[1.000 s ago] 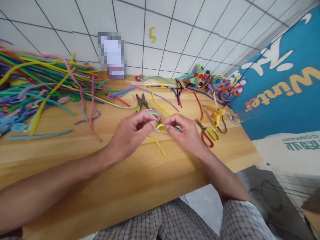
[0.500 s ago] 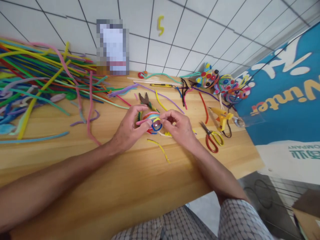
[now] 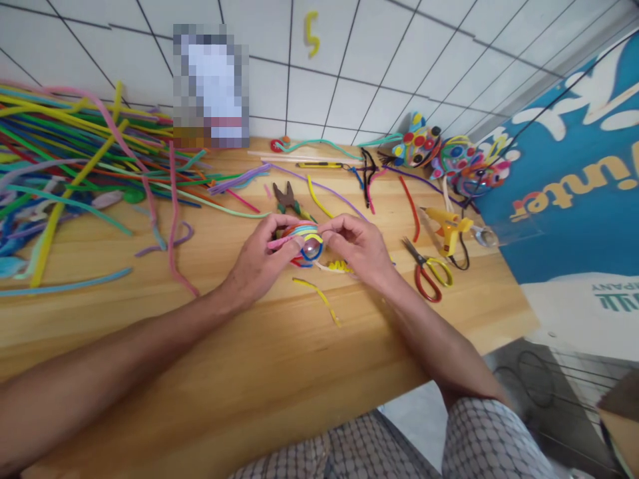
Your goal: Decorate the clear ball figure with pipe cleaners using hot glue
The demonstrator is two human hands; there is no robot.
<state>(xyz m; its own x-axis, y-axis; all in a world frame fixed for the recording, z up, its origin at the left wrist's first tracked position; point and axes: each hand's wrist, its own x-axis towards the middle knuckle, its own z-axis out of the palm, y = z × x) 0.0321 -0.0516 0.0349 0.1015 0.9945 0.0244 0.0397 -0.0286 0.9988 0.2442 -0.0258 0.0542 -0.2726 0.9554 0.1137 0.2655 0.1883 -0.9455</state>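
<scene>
Between both hands is a small clear ball wrapped in coloured pipe cleaners, among them pink, light blue, yellow and dark blue. My left hand is closed around its left side, thumb in front. On the opposite side my right hand pinches at the end of a yellow pipe cleaner that arcs over the ball; the fingertips partly hide it. Below the hands lies a short yellow pipe cleaner. A coiled yellow piece rests under my right hand. Just behind the ball are pliers with green handles.
Scissors and a yellow glue gun lie to the right. A big heap of pipe cleaners covers the left. Along the tiled wall are a yellow utility knife and several decorated balls. A blue printed board stands at right.
The camera view has shifted slightly. Both hands stay at the ball, with the right fingertips still pinching at its upper right; the ball's dark blue ring shows a little more clearly.
</scene>
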